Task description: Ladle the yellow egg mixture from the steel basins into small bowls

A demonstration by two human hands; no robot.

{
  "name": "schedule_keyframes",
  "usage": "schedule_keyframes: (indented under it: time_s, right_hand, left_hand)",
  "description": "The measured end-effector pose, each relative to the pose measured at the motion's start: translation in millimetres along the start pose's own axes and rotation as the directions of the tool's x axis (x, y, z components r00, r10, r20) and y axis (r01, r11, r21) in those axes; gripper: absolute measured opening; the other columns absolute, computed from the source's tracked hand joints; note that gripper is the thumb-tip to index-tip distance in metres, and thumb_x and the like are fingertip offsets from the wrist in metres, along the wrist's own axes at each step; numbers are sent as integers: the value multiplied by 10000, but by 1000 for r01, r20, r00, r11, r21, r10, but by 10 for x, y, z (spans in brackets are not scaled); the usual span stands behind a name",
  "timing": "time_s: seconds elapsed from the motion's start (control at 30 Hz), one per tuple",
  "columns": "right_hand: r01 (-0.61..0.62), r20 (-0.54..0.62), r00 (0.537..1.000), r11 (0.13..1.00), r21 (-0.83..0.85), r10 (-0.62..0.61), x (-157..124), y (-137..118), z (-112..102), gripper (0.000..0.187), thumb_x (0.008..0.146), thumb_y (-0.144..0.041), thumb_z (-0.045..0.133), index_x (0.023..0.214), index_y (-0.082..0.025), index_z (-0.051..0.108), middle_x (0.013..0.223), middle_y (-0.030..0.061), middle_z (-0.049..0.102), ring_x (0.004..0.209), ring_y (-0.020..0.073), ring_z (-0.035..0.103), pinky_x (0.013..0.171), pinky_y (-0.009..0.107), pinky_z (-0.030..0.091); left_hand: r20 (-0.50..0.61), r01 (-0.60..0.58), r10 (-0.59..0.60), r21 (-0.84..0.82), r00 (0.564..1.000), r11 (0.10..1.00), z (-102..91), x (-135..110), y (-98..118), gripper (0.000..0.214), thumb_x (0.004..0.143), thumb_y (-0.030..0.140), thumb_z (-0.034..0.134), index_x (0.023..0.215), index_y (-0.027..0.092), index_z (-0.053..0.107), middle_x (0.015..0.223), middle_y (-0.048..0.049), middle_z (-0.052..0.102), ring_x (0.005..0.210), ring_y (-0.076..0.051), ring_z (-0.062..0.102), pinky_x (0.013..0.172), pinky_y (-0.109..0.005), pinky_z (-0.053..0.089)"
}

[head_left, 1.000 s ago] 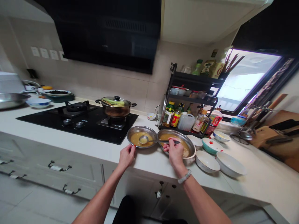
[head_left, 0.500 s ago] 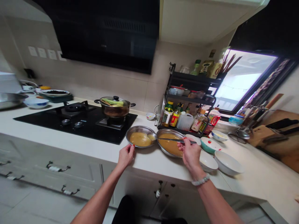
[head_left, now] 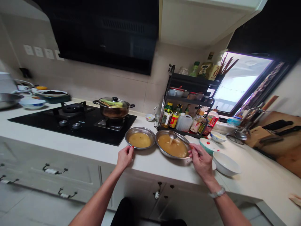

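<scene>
Two shallow metal bowls of yellow-brown liquid stand side by side on the counter. My left hand (head_left: 125, 156) pinches the near rim of the left metal bowl (head_left: 127, 139). In my right hand (head_left: 201, 160), fingers wrapped round its handle, is a ladle (head_left: 172, 134), its head over the right metal bowl (head_left: 158, 147). The ladle is tilted, and pale liquid runs from it into that bowl. Light bubbles float on the liquid there. A bracelet circles my right wrist.
Left, a lidded pot (head_left: 114, 110) sits on the black gas hob (head_left: 103, 136). Behind the bowls stands a black rack (head_left: 188, 99) of sauce bottles. White bowls (head_left: 226, 164) and a green-rimmed bowl (head_left: 209, 145) lie right. Knives (head_left: 279, 124) are at far right.
The ladle's head has moved right, from the left bowl's edge to over the right bowl, and has tipped, pouring. My right hand shifted right and lower; my left hand stays at the rim.
</scene>
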State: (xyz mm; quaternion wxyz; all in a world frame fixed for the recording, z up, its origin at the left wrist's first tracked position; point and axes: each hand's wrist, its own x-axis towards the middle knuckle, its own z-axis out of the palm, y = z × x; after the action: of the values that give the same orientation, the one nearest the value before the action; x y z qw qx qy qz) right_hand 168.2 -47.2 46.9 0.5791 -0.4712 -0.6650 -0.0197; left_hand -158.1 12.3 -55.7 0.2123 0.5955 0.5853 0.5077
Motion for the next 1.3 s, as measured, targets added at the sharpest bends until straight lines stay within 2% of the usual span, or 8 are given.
schedule_keyframes:
  time_s: [0.13,0.27,0.37,0.63,0.77,0.9,1.1,1.3]
  right_hand:
    - [171,49,984,985,-6,-170,-20,-140,49,145,822,-295,549,872,-229,668,823,62,660,756,195,634,690,356,531]
    - [21,-39,999,979,201,-14,-44,-308,334,176,855,-302,527,969,-223,636,779,35,628,578,141,596,514,285,515]
    - [-110,18,994,940,323,110,-84,-404,648,204,854,-357,530,942,-203,631,730,19,625,508,116,574,473,259,507]
    - [-181,205,972,930,319,119,-176,-327,1242,276,884,-392,464,957,-175,618,690,20,616,525,115,593,443,223,513]
    - [-160,156,980,946,282,120,-135,-290,1288,285,876,-402,461,946,-176,619,690,27,620,540,125,604,451,228,508]
    - [-259,153,963,926,273,224,-114,-299,1285,305,860,-432,470,928,-166,602,582,-5,598,467,121,588,415,212,477]
    - [-518,88,841,746,418,534,-66,-242,1305,357,777,-491,552,878,-149,558,479,-14,596,380,136,574,374,214,460]
    - [-549,60,780,635,543,623,-11,-245,1251,291,723,-415,616,832,-150,562,477,-5,605,385,148,580,337,207,438]
  left_hand:
    - [5,3,-3,8,1000,1000,4,6,-11,397,843,465,385,588,194,523,500,1,571,491,-139,500,515,-240,346]
    - [-6,3,-3,14,1000,1000,4,5,-13,393,841,460,392,584,193,524,492,3,566,492,-138,496,515,-239,345]
    - [-4,9,-9,-2,1000,1000,2,2,-4,394,843,463,394,581,193,511,492,6,565,491,-133,496,517,-235,350]
    - [-12,0,0,-22,1000,1000,6,-1,-2,406,839,480,384,580,196,513,491,2,566,484,-137,499,500,-237,355]
    - [-12,4,-5,-39,1000,999,12,0,-13,399,839,476,392,583,197,516,492,2,565,481,-137,497,501,-238,355]
    - [-5,9,-9,-38,1000,999,9,-1,-10,400,846,475,394,580,196,499,488,10,555,487,-133,494,512,-236,351]
    - [-8,4,-4,-16,1000,1000,13,2,-18,403,850,465,391,566,195,485,479,14,539,487,-130,485,516,-238,341]
    - [-7,6,-6,-20,1000,1000,10,-4,-8,401,850,463,389,569,195,491,479,13,546,484,-129,486,512,-233,341]
